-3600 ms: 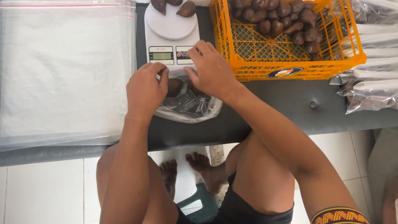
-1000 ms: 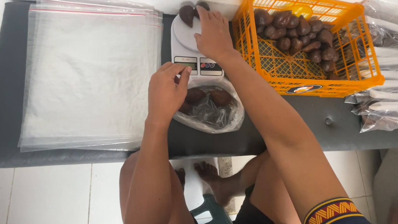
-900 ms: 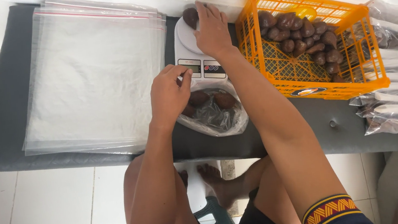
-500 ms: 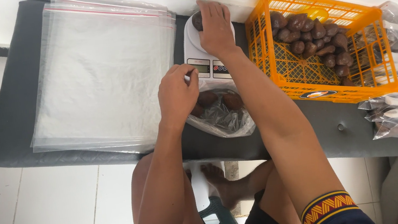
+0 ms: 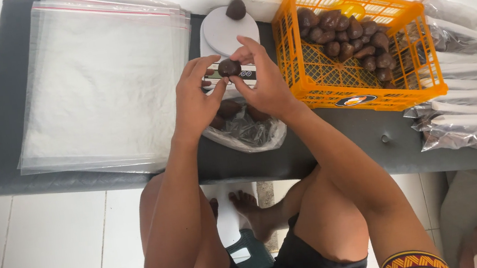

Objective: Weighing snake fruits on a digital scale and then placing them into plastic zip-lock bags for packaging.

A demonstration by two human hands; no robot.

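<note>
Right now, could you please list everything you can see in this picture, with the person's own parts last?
Held fruit: one, dark brown, pinched between both hands above the scale.
Scale: one, white, on the bench.
Fruit on scale: one, dark brown, far edge of the platform.
Open bag: one, clear, some fruit inside, under the hands.
Empty bags: a stack, clear, left on the bench.
Crate: one, orange, right of the scale, many brown fruit inside.
Filled bags: several, clear, far right.
Bench: one, dark grey.
Floor: white tiles.
Left hand: on held fruit.
Right hand: on held fruit.
</note>
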